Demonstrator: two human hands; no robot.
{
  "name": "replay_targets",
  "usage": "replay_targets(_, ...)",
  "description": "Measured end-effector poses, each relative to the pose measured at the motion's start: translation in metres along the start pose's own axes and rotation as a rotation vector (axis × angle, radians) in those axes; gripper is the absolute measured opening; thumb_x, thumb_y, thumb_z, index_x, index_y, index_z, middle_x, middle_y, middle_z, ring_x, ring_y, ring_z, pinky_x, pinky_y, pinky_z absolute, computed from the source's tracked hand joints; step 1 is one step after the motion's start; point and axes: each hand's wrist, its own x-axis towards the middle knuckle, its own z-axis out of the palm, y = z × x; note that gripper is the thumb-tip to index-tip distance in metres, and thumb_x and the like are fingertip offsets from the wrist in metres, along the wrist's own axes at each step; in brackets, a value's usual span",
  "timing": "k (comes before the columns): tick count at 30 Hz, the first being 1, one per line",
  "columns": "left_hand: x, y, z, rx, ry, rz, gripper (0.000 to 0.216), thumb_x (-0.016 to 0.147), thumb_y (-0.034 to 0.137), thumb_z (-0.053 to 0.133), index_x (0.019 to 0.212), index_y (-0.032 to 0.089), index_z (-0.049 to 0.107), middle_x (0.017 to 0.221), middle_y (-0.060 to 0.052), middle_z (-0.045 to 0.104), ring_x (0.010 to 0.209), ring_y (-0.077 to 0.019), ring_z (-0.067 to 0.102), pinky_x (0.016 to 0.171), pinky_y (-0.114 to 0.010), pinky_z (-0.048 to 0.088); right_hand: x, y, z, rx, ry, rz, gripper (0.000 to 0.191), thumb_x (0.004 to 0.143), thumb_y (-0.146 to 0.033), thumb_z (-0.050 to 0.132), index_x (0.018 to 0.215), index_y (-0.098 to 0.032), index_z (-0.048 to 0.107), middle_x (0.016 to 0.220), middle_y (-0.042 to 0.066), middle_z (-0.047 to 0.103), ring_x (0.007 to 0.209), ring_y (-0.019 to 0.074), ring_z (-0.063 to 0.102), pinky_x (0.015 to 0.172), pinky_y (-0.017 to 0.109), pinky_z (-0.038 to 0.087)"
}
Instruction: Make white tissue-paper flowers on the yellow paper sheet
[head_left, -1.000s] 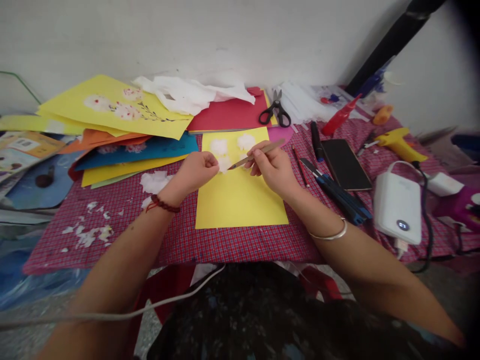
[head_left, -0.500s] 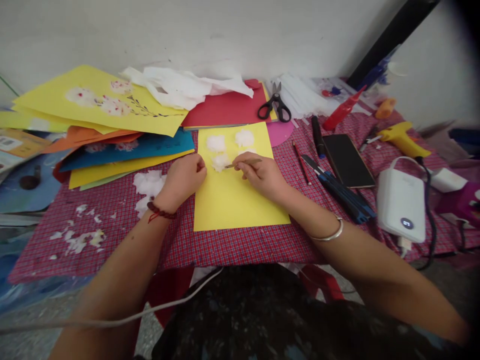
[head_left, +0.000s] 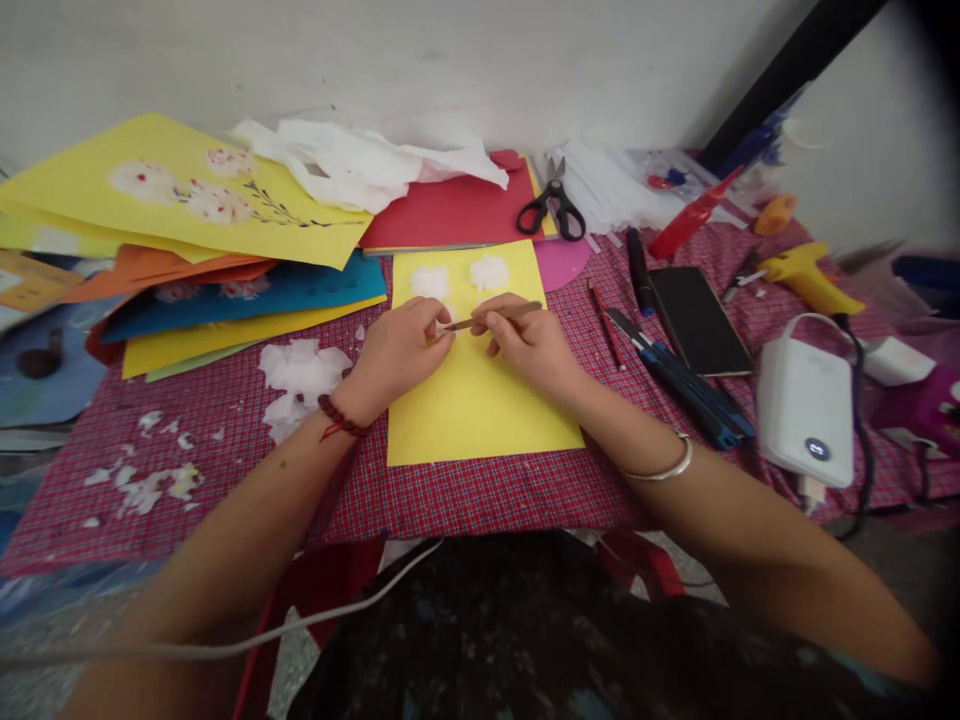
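Head view: at a checked-cloth surface (head_left: 465, 495), the right hand (head_left: 529, 345) pinches a thin brown stick (head_left: 491, 316) near its middle, tip aimed left at the left hand (head_left: 401, 350), whose fingers curl closed, apparently over a white tuft on the yellow sheet (head_left: 480, 410). Two white paper tufts (head_left: 489, 271) lie on the sheet's far end. The tissue looks feather-light, soft and easily torn, best taken by gentle fingertips; the stick looks stiff and light. Half a second ago the hands sat apart with a tuft exposed between them; now they meet. Scissors (head_left: 553, 205) lie beyond.
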Motion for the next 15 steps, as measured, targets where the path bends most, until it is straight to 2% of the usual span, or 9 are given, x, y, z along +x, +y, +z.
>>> replay_targets(4,0.003,0.004,0.007,0.081,-0.017,-0.047,0.005,0.085,0.023,0.056,0.084,0.02,0.06,0.08,-0.003,0.063,0.072,-0.017,0.056,0.063,-0.032,0.037,0.002,0.0,-0.001,0.048,0.026,0.065,0.027,0.097,-0.04,0.048,0.097,-0.017,0.063,0.087,0.003,0.068,0.059,0.0081,0.061,0.056,0.025,0.05)
replay_targets(11,0.001,0.006,0.012,0.137,-0.018,-0.062,0.009,0.085,0.019,0.052,0.078,0.02,0.057,0.08,-0.005,0.061,0.075,-0.0193,0.055,0.062,-0.034,0.036,0.004,-0.007,-0.008,0.136,0.101,0.079,0.038,0.093,-0.055,0.052,0.091,-0.018,0.06,0.077,0.002,0.068,0.054,0.0073,0.059,0.05,0.022,0.046)
replay_targets(15,0.003,0.004,0.013,0.094,-0.021,-0.097,0.009,0.083,0.019,0.051,0.077,0.02,0.059,0.077,-0.005,0.062,0.073,-0.0193,0.056,0.063,-0.034,0.036,0.007,-0.014,-0.019,0.245,0.226,0.096,0.036,0.092,-0.055,0.056,0.088,-0.019,0.06,0.072,0.001,0.068,0.05,0.0083,0.059,0.044,0.021,0.042)
